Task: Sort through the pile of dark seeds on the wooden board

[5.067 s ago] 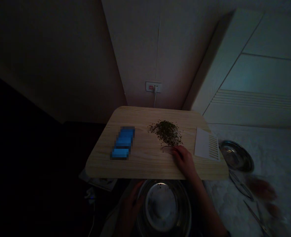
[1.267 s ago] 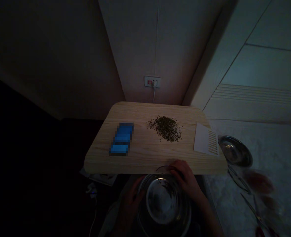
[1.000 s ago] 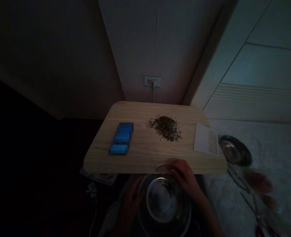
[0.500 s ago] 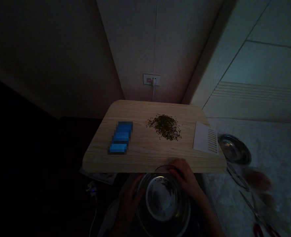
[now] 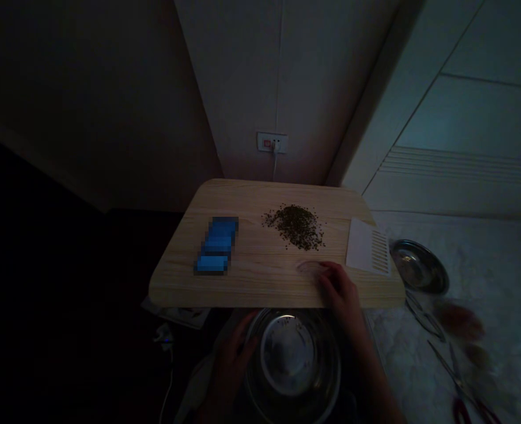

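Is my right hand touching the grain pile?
Apart. The head view shows bare tabletop between the right hand and the grain pile.

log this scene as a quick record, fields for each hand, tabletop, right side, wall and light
left hand: at left rim of large round shiny metal bowl; grip too dark to tell
right hand: holding thin clear curved piece over pale wood-grain table
tabletop: heap of small dark greenish grains; blue pixelated rectangle; white slotted plate
right side: smaller round metal bowl, red-handled scissors
wall: white socket, plug inserted
light: dim
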A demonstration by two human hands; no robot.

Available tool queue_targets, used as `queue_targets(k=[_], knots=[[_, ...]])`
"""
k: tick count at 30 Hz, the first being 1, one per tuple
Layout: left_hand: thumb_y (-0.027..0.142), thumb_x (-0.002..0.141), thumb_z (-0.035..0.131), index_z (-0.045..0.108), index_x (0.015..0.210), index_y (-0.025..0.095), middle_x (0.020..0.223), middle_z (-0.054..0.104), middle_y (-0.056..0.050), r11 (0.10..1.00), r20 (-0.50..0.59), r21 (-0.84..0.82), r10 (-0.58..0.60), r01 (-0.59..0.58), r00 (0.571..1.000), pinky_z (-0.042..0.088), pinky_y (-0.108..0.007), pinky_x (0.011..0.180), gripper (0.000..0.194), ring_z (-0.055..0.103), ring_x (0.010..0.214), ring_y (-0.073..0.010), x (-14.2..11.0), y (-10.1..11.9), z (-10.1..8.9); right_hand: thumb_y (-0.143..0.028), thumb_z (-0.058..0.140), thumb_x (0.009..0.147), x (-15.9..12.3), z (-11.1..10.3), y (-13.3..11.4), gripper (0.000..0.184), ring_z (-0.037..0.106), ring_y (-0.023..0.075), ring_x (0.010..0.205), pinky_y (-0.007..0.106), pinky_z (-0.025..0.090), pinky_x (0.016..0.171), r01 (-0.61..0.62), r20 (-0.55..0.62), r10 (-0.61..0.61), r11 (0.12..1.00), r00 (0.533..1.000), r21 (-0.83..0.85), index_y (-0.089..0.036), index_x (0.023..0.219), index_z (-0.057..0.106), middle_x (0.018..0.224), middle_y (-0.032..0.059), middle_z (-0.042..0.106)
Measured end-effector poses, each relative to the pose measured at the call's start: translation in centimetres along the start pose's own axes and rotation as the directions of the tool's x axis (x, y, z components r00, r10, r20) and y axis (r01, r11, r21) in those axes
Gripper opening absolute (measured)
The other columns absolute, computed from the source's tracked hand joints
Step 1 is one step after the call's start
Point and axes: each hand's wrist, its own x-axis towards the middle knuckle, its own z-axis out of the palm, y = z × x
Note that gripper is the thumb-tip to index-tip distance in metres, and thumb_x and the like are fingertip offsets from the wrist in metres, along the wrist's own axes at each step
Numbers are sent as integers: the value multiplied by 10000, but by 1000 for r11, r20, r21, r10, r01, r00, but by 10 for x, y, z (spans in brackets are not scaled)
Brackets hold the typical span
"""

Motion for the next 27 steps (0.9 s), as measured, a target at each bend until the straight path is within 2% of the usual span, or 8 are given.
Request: queue_targets(k=[3, 9, 13, 15, 17, 20, 23, 27], knots=[[293, 819, 512, 540, 1203, 212, 1255, 595, -54, 1000, 2, -14, 2, -2, 1000, 417, -343, 971, 393, 536, 1150, -237, 0, 0, 0, -251, 470, 834, 8, 2, 5, 272, 549, 156, 699, 270, 434, 649, 32, 14, -31, 994, 999, -100, -190, 1096, 502, 781, 11, 587], [292, 813, 516, 540, 1205, 209, 1246, 601, -56, 1000, 2, -22, -12, 12, 1000, 417, -362, 968, 401, 547, 1135, -246, 0, 1, 0, -244, 521, 808, 16, 8, 9, 260, 476, 228, 972, 391, 362, 855, 171, -6, -190, 897, 982, -407, -195, 1061, 558, 1009, 75, 552], [283, 824, 509, 531, 1210, 223, 1241, 604, -46, 1000, 3, -10, -4, 4, 1000, 414, -351, 972, 392, 542, 1141, -232, -1, 1, -1, -231, 501, 828, 9, 5, -5, 256, 446, 239, 1025, 418, 338, 888, 192, -25, -225, 882, 974, -431, -199, 1077, 551, 1071, 89, 517], [272, 833, 497, 524, 1216, 225, 1250, 598, -47, 1000, 5, -1, -5, 5, 1000, 419, -349, 965, 387, 543, 1139, -227, -2, 2, -2, -207, 453, 859, -2, 3, -16, 192, 479, 206, 978, 356, 376, 855, 255, 76, -243, 909, 967, -329, -195, 1017, 561, 1020, 79, 537], [259, 831, 495, 523, 1218, 222, 1248, 600, -50, 1000, -1, 6, -5, 5, 1000, 420, -351, 963, 390, 542, 1140, -230, -2, 3, -1, -193, 423, 879, -17, 5, -25, 156, 524, 166, 861, 283, 414, 765, 293, 276, -225, 926, 935, -237, -194, 919, 574, 898, 48, 566], [249, 821, 504, 531, 1212, 223, 1236, 611, -46, 1000, -11, 25, 2, -2, 1000, 418, -356, 964, 393, 539, 1145, -239, -2, 4, 0, -170, 460, 862, -42, 14, -26, 141, 543, 146, 787, 246, 412, 704, 366, 591, -126, 879, 797, -305, -193, 830, 595, 836, 22, 584], [253, 820, 507, 534, 1211, 233, 1236, 612, -32, 999, -7, 44, 11, -11, 1000, 430, -346, 952, 392, 534, 1151, -240, -2, 3, 1, -131, 474, 842, -61, 25, -16, 151, 553, 142, 791, 238, 407, 697, 412, 671, -30, 809, 741, -419, -185, 803, 609, 870, 26, 596], [250, 818, 507, 541, 1206, 225, 1237, 610, -32, 999, -6, 45, 17, -17, 1000, 424, -349, 962, 390, 527, 1159, -238, -2, 1, 2, -101, 493, 808, -70, 30, -7, 166, 541, 149, 902, 233, 407, 766, 396, 662, 19, 789, 750, -471, -189, 873, 618, 977, 35, 586]])
